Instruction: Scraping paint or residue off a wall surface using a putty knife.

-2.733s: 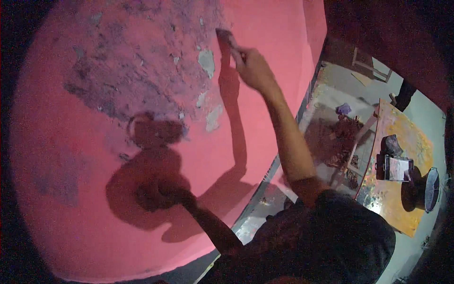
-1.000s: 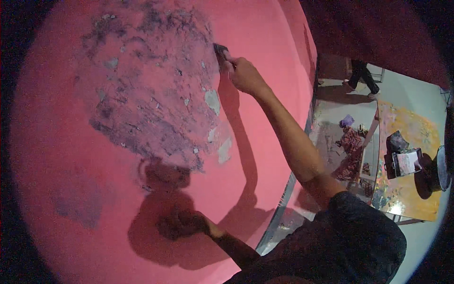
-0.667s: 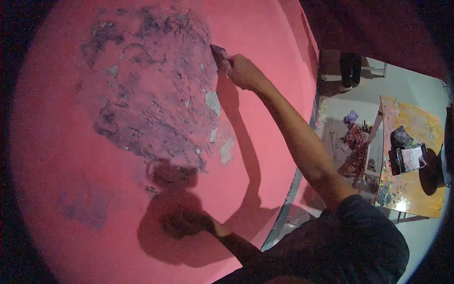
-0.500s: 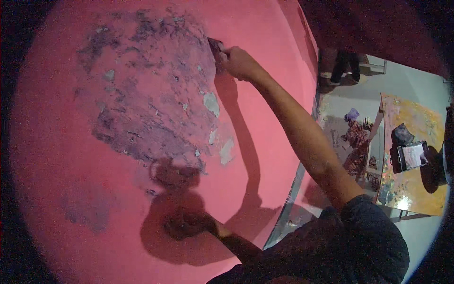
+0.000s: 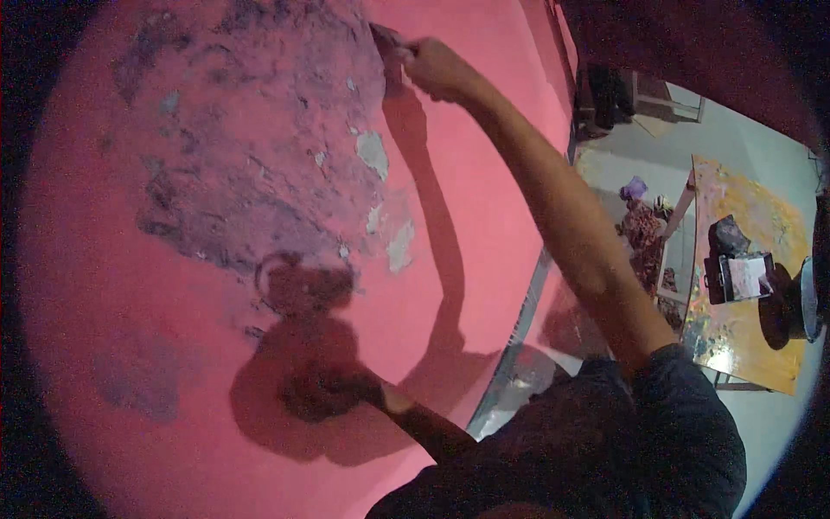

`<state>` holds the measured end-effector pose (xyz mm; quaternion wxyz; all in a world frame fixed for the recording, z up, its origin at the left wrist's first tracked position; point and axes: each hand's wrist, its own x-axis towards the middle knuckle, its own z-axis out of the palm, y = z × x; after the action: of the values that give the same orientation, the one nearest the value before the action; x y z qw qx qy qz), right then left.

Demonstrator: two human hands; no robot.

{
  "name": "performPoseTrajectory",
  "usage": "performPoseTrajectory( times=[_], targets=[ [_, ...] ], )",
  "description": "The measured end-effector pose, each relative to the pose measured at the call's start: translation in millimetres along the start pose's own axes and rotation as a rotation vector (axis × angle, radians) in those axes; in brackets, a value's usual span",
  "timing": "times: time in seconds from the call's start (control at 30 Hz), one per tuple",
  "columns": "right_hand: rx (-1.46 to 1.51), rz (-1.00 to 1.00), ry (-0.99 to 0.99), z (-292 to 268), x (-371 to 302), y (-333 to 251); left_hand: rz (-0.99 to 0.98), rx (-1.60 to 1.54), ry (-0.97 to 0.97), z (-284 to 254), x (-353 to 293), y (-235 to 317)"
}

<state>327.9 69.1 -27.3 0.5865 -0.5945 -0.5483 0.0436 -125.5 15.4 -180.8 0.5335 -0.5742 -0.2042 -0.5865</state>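
A large pink painted surface (image 5: 484, 216) fills the left and middle of the view. Rough purple-grey paint (image 5: 233, 147) covers its upper part, with pale grey patches (image 5: 373, 154) along the right side. At the top, my right hand (image 5: 439, 69) is closed round a scraper (image 5: 386, 36); its dark flat blade meets the right edge of the purple area. Lower down, my left hand (image 5: 333, 389) is in front of the pink surface, in deep shadow. Its fingers are too dark to make out, and I cannot tell whether it holds anything.
To the right stands a paint-stained yellow table (image 5: 735, 346) bearing a black-framed tray (image 5: 745, 277), a dark crumpled bag (image 5: 729, 233) and a round container (image 5: 811, 298). Crumpled reddish cloth or paper (image 5: 641, 229) lies beside its leg. Another person's dark-clothed legs (image 5: 609, 95) show farther back.
The whole view has shifted, so the painted surface sits higher and slightly left. My right hand and the scraper have moved up a little along the purple edge. The left hand stays low.
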Motion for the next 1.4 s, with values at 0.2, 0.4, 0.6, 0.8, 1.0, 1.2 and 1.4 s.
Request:
performPoseTrajectory(
  times=[0.2, 0.4, 0.6, 0.8, 1.0, 1.2, 1.4],
  targets=[
    [-0.014, -0.069, -0.002, 15, -45, -16, -0.016, 0.032, -0.011, -3, 0, 4],
    [-0.005, 0.005, -0.108, -3, 0, -1, -0.032, 0.046, -0.064, -27, 2, 12],
    [-0.066, -0.153, -0.031, 6, 11, 39, -0.108, 0.050, -0.087, -49, 1, 41],
    [0.070, -0.049, -0.040, 25, -55, -20, -0.121, 0.126, -0.046, -38, 14, 36],
    [-0.119, -0.031, 0.017, 6, -13, 0, -0.188, 0.072, 0.035, -20, 20, 60],
    [0.064, -0.083, -0.015, 11, 31, 21, -0.502, 0.211, -0.341, -24, -77, 52],
    [-0.097, -0.222, 0.040, -18, 64, 82, -1.049, -0.153, 0.352, 5, 6, 90]
  ],
)
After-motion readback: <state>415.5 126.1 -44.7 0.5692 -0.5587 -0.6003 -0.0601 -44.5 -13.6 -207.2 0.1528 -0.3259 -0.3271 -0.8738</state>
